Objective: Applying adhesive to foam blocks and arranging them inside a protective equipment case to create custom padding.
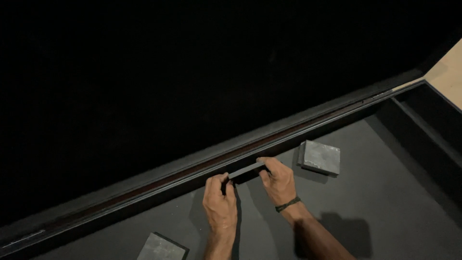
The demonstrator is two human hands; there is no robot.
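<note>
Both hands, L [220, 204] & R [277, 182], pinch a dark bar [246, 170] by its ends, axis running 8-to-2 o'clock along the rail [308, 126].

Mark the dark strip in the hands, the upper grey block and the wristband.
dark strip [246, 170], head view, middle of its top face
upper grey block [320, 156], head view, top face
wristband [288, 204], head view, band across the wrist

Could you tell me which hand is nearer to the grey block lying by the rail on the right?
Right. The right hand sits just left of the grey block; the left hand is farther left.
</note>
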